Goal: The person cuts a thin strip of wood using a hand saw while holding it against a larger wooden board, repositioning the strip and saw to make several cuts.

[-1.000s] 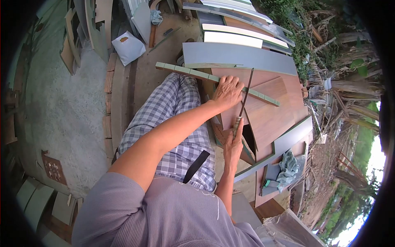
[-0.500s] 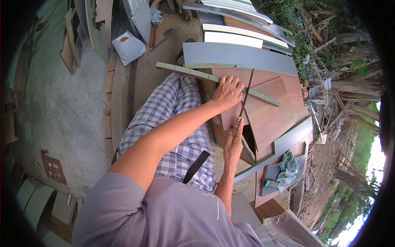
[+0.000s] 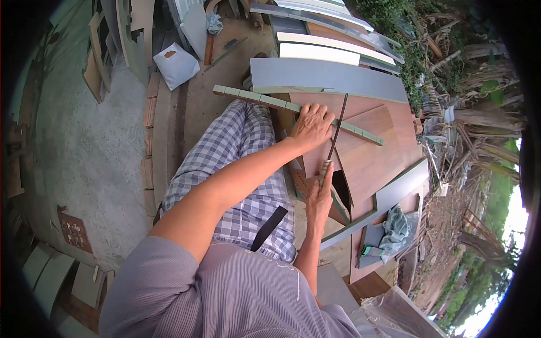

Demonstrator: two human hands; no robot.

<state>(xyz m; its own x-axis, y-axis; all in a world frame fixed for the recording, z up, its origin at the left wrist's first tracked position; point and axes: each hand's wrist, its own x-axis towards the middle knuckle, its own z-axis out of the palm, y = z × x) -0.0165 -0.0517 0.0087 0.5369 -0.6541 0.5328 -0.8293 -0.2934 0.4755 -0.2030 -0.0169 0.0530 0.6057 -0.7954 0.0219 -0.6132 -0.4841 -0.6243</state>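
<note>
A long, narrow green wooden strip [image 3: 259,98] has dark lines across it at intervals and lies slantwise over brown boards. My left hand [image 3: 311,126] is closed over the strip, its fingers curled round the far edge. Just right of those fingers, a long thin dark blade [image 3: 339,125] crosses the strip, seen nearly edge-on. Whether its edge has teeth cannot be made out. My right hand [image 3: 319,198] grips its pale, banded handle [image 3: 324,170], with one finger stretched along it. Underneath is a brown wooden board [image 3: 369,160].
Beyond the strip lies a grey panel [image 3: 332,78], with white panels [image 3: 318,52] stacked behind. To the right, a blue-grey cloth [image 3: 395,231] rests on boards. A white bag [image 3: 176,66] stands at upper left near leaning boards. Plants and debris border the right side.
</note>
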